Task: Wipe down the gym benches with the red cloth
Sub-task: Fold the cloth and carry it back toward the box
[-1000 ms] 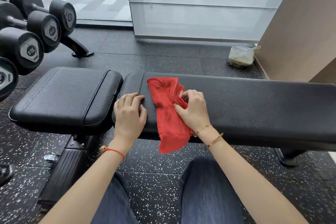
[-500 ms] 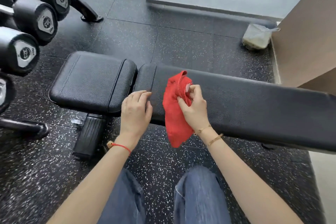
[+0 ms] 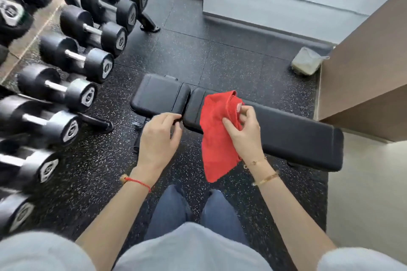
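Here the right hand (image 3: 244, 132) has its thumb and curled fingers pinched on a bunched fold of the red terry cloth (image 3: 217, 136), gripping it near its upper right corner, while the rest of the cloth hangs down from that grip in a loose flap. The upper part of the cloth shows in front of the long back pad of the black padded gym bench (image 3: 293, 136), and its lower tip hangs past the bench's near edge, over the black speckled rubber floor (image 3: 198, 57); whether the cloth is touching the pad or is lifted just off it cannot be told. The left hand (image 3: 159, 138) is beside it, apart from the cloth, its fingers loosely bent and holding nothing, the fingertips at the gap between the short seat pad and the long pad, on or just over the near edge. A red string bracelet (image 3: 138, 182) circles the left wrist, and thin gold bracelets (image 3: 264, 177) circle the right one. Below the forearms are blue denim trouser legs and a pale grey top. To the left, a rack of black round-headed dumbbells (image 3: 72, 59) with steel handles runs along the frame's edge. Well beyond the bench's far right end, a pale clear plastic bag (image 3: 306, 64) sits on the floor against a tan wall panel (image 3: 363, 68).
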The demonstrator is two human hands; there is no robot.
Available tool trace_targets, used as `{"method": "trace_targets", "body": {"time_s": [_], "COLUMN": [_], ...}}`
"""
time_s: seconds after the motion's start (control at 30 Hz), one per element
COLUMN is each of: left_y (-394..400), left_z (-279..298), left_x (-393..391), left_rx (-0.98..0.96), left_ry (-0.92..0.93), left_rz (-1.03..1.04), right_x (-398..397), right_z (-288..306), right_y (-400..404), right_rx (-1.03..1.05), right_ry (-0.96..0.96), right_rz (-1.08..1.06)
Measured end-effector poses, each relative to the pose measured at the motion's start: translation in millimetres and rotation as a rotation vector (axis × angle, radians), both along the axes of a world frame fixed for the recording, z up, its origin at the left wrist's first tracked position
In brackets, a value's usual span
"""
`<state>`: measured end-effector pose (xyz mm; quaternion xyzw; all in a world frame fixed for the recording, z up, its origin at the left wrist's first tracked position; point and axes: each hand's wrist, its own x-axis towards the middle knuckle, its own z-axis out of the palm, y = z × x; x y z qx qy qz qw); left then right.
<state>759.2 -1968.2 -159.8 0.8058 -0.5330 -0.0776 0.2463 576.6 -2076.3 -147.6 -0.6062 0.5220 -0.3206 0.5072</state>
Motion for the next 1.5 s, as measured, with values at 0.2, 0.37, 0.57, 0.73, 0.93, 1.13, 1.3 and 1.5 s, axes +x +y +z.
{"method": "trace_targets", "body": {"time_s": [0.2,0.37,0.57,0.73,0.93,1.13,1.3,1.5], "left_y": [63.1,117.8,194.1,263.5,362.8,480.5,593.1,703.9], "left_z": [76.1,103.5,109.2,117.0,120.1,123.0,124.9,122.6], "left_x": [-28.7,-74.9,-137.0,-181.2,-225.5,-270.7,-309.2,-345.6], "left_rx": [-0.06,-0.097,-0.12,-0.151,-0.146,-0.105,-0.083,-0.071], "left_ry": [0.015,0.013,0.02,0.01,-0.013,-0.04,-0.067,-0.102], "left_rz": [0.134,0.348,0.638,0.887,1.198,1.413,1.539,1.666], "right_x": [-18.9,-39.1,-56.1,-51.7,-33.6,-20.8,-27.3,-37.5], "right_z": [66.4,87.9,93.6,99.8,103.9,103.4,100.7,98.1], "right_y": [44.2,63.4,92.8,139.7,231.9,358.0,480.4,607.5], "right_rx": [0.009,-0.009,-0.015,0.007,-0.013,-0.005,0.062,0.146], "right_ry": [-0.068,-0.096,-0.077,-0.104,-0.124,-0.143,-0.169,-0.175], "right_rz": [0.11,0.268,0.516,0.76,1.059,1.312,1.449,1.538]}}
